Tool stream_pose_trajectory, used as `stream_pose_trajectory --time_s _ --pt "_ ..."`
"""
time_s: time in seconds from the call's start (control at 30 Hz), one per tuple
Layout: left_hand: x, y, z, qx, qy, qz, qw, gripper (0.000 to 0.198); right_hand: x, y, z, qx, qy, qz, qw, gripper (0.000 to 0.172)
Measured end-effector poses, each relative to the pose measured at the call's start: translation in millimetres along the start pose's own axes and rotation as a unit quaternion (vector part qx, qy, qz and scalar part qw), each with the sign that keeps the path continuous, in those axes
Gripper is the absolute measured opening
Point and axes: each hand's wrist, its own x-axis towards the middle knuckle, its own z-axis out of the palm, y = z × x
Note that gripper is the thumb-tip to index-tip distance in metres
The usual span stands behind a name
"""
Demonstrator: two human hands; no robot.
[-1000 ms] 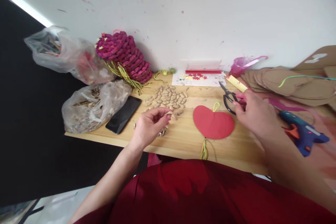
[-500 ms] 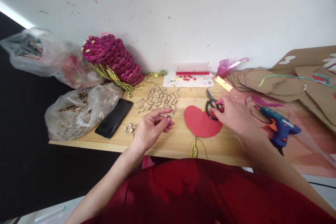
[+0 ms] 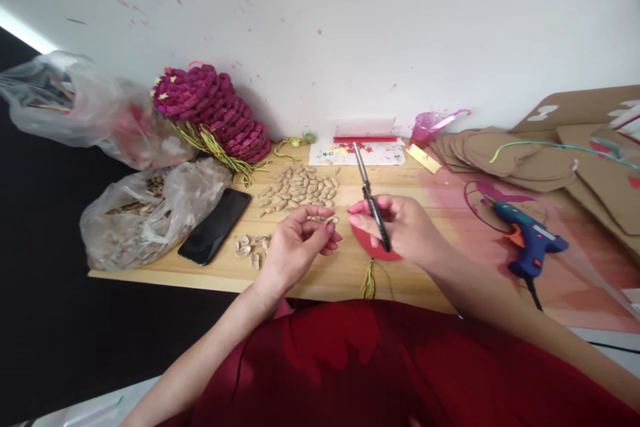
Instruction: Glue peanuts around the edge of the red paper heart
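My right hand (image 3: 400,223) is closed on a pair of black-handled scissors (image 3: 369,193), raised off the table with the blades pointing toward the wall. In my left hand (image 3: 300,240) a small peanut shell (image 3: 332,220) is pinched between thumb and fingers. Partly hidden under my right hand lies a red heart-shaped piece (image 3: 367,240) with a yellow-green tassel (image 3: 367,282). Whole peanuts (image 3: 305,185) are heaped just beyond my left hand. Beside my left wrist are several opened peanut shells (image 3: 243,249).
A black phone (image 3: 215,227) and a plastic bag of shells (image 3: 145,227) sit left, near stacked purple braided pieces (image 3: 215,113). Star sequins lie on white paper (image 3: 320,155) at the back. To the right are a blue glue gun (image 3: 535,243), cardboard pieces (image 3: 530,167) and a pink cup (image 3: 425,127).
My right hand has lifted the scissors from the red heart-shaped piece and brought them left, toward my left hand. The left hand keeps its pinch on the shell.
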Motion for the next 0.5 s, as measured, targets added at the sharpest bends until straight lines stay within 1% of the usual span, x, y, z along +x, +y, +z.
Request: stream_pose_trajectory --time_s 0.07,0.13,0.23,0.33,0.43,0.5 --pt "-0.8 -1.7 1.8 -0.003 -0.010 0.005 1.000 0.033 1.9 0.2 13.9 0.030 -0.021 -0.019 0.999 0.037" --pt "-1.6 -4.4 2.1 -0.012 -0.019 0.009 1.000 0.033 5.2 3.0 20.1 0.045 -0.039 -0.041 0.997 0.034" --pt "-2.4 -9.4 0.9 -0.040 -0.024 -0.002 0.999 0.032 9.4 9.0 20.9 0.058 -0.065 -0.058 0.995 0.030" --pt "-2.5 -13.7 0.0 -0.081 -0.038 -0.028 0.996 0.030 11.0 14.7 19.8 0.067 -0.078 -0.053 0.993 0.029" --pt "-2.3 -16.2 0.6 -0.147 -0.050 -0.061 0.986 0.032 11.3 18.5 19.4 0.061 -0.070 -0.058 0.994 0.026" --pt "-2.1 -16.7 1.1 -0.199 -0.046 -0.088 0.975 0.034 11.5 19.9 18.7 0.054 -0.061 -0.065 0.995 0.023"
